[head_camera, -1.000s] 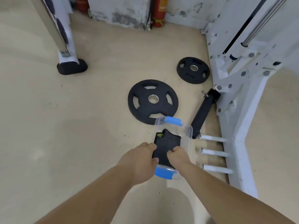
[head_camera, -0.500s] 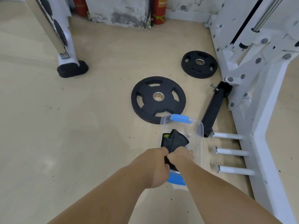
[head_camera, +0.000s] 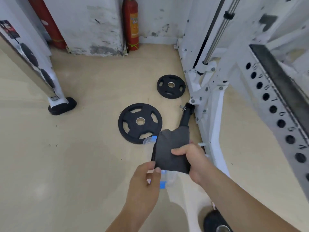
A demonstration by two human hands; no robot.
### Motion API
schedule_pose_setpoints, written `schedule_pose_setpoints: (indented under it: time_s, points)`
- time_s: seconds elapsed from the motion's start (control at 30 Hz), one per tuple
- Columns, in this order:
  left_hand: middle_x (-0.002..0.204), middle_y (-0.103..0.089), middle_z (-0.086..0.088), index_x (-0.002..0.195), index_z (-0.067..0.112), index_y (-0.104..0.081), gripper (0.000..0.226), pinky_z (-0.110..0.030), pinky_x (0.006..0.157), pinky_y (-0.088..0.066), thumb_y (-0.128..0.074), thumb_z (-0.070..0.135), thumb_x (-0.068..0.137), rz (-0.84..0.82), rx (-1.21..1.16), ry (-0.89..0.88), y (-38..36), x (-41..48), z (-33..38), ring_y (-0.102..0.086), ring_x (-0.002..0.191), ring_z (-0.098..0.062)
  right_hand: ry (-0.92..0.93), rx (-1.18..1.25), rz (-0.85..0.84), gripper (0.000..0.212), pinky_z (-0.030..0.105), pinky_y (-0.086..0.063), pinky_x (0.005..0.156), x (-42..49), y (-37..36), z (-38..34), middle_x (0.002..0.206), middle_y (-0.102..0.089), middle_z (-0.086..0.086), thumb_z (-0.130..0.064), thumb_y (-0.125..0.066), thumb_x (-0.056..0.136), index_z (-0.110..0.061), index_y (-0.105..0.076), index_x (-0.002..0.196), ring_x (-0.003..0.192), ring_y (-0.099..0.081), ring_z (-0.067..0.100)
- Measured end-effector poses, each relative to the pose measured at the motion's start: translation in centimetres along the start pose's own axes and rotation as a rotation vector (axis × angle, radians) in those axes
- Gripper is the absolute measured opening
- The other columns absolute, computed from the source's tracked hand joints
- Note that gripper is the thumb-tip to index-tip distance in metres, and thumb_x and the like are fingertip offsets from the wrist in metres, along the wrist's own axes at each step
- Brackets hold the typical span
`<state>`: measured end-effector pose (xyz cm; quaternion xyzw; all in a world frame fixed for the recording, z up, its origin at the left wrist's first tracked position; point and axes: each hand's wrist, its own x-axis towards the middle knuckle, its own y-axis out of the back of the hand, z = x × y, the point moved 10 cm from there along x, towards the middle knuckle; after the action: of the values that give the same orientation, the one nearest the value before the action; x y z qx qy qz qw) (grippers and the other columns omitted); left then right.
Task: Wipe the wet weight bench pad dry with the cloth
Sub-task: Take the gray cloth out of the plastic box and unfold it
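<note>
Pinching the cloth [head_camera: 172, 148] by its lower corner, left hand [head_camera: 143, 181] fingers meet thumb; right hand [head_camera: 192, 159] grips its right edge, over what looks like a clear tub [head_camera: 169, 180]. Beyond, a large weight plate [head_camera: 140, 122] and a smaller plate [head_camera: 171, 86] lie on the floor [head_camera: 83, 148].

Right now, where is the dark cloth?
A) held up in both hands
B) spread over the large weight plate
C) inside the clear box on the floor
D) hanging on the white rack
A: the right hand grips the cloth at its right edge and the left hand pinches its lower left corner, over the clear box.
</note>
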<state>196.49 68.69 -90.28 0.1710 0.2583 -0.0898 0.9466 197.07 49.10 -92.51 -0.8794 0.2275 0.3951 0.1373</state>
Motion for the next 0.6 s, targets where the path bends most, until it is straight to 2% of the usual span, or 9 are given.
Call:
schedule_pose_setpoints:
  time_s: [0.1,0.17,0.2,0.33,0.47,0.53,0.6]
  points:
    - [0.101,-0.075,0.014,0.104,0.033,-0.07,0.019,-0.034,0.093,-0.056,-0.054,0.041,0.099,-0.029,-0.173,0.07,0.8,-7.4,8.5,-0.07,0.097,-0.006,-0.01,0.02,-0.171,0.058,0.06,-0.058,0.095,-12.5,1.2,-6.4,0.12,-0.077,0.013,0.005,-0.068,0.074,-0.015,-0.066,0.128,0.11,-0.073,0.04]
    - [0.094,-0.078,0.011,0.098,0.026,-0.074,0.025,-0.042,0.093,-0.059,-0.054,0.041,0.1,-0.136,-0.266,0.142,0.5,-13.0,15.0,-0.074,0.093,-0.009,0.035,0.038,-0.282,0.052,0.063,-0.05,0.106,-21.4,2.3,-10.7,0.129,-0.073,0.017,-0.004,-0.071,0.08,-0.013,-0.066,0.131,0.119,-0.069,0.041]
    - [0.095,-0.08,0.008,0.097,0.023,-0.076,0.027,-0.045,0.095,-0.058,-0.056,0.042,0.1,-0.204,-0.278,0.171,0.0,-16.0,18.1,-0.075,0.095,-0.013,0.05,0.069,-0.28,0.049,0.062,-0.048,0.108,-25.4,3.4,-12.5,0.13,-0.072,0.017,-0.011,-0.073,0.083,-0.014,-0.066,0.132,0.122,-0.067,0.04]
    - [0.112,-0.079,-0.003,0.11,0.019,-0.076,0.027,-0.053,0.104,-0.052,-0.06,0.036,0.097,-0.463,-0.285,0.196,-2.5,-27.8,29.3,-0.074,0.109,-0.022,0.085,0.249,-0.104,0.035,0.045,-0.054,0.1,-39.6,9.9,-17.9,0.127,-0.075,0.005,-0.034,-0.066,0.097,-0.024,-0.069,0.13,0.12,-0.07,0.026]
    - [0.12,-0.077,-0.002,0.122,0.019,-0.071,0.03,-0.05,0.107,-0.05,-0.066,0.026,0.094,-0.765,-0.189,0.169,-7.0,-37.9,35.7,-0.072,0.114,-0.021,0.204,0.303,0.049,0.035,0.047,-0.05,0.108,-50.9,18.2,-19.9,0.131,-0.073,0.005,-0.033,-0.061,0.099,-0.024,-0.067,0.133,0.123,-0.068,0.026]
    - [0.122,-0.076,-0.002,0.126,0.019,-0.069,0.033,-0.049,0.108,-0.049,-0.067,0.022,0.093,-0.921,-0.113,0.182,-9.1,-42.0,36.3,-0.071,0.116,-0.02,0.241,0.312,0.116,0.037,0.051,-0.046,0.113,-54.9,21.4,-19.3,0.133,-0.071,0.01,-0.03,-0.061,0.099,-0.019,-0.065,0.134,0.127,-0.065,0.031]
    - [0.12,-0.077,-0.001,0.126,0.021,-0.07,0.035,-0.048,0.107,-0.05,-0.068,0.027,0.091,-1.079,0.005,0.206,-12.1,-48.8,36.6,-0.072,0.114,-0.019,0.28,0.355,0.211,0.038,0.052,-0.045,0.114,-61.1,25.9,-16.7,0.134,-0.07,0.013,-0.03,-0.06,0.099,-0.014,-0.065,0.134,0.128,-0.064,0.033]
